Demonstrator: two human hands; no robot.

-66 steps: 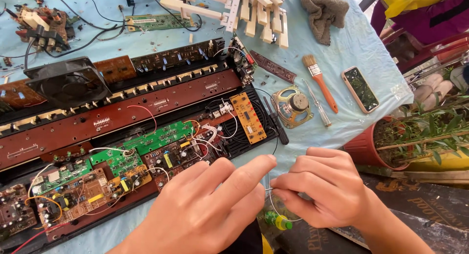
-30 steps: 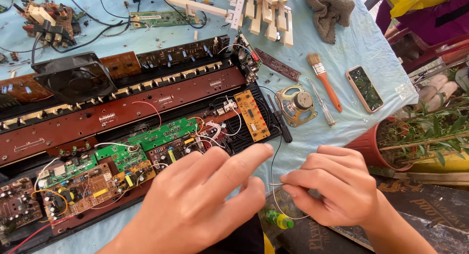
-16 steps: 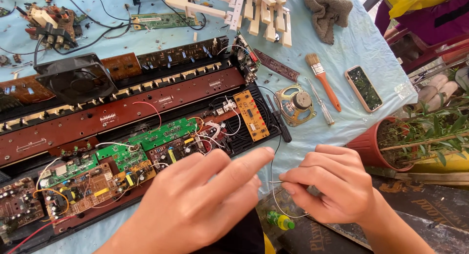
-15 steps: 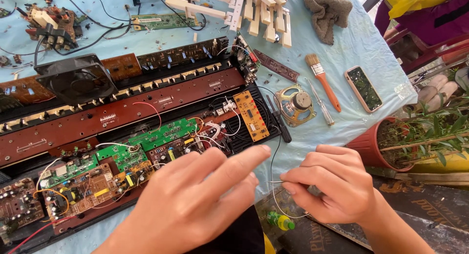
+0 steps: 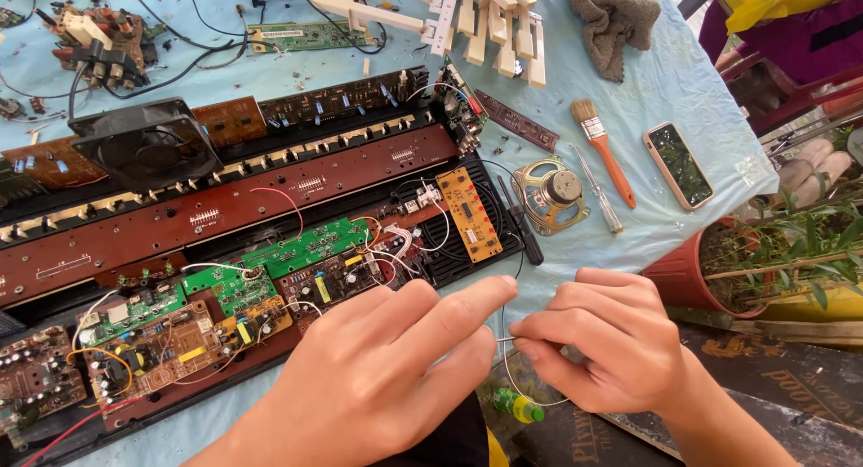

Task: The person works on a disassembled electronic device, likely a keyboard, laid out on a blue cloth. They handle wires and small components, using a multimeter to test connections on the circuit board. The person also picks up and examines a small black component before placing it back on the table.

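Thin wire point(image 5: 509, 377): pinched at one end between the thumb and forefinger of the right hand point(image 5: 604, 348), looping down below it, just off the near right corner of the long circuit chassis point(image 5: 270, 251).
Right hand: fingers curled tight around the wire's end, beyond the chassis's right end.
Left hand point(image 5: 387, 377): fingers stretched out and spread over the chassis's near edge, forefinger tip close to the wire, gripping nothing that shows.
Speaker point(image 5: 553, 194): just right of the chassis.
Brush point(image 5: 602, 151): right of the speaker, further from the chassis.
Phone point(image 5: 679, 165): furthest right of the chassis.
Black fan point(image 5: 144, 143): on the chassis's far left part.
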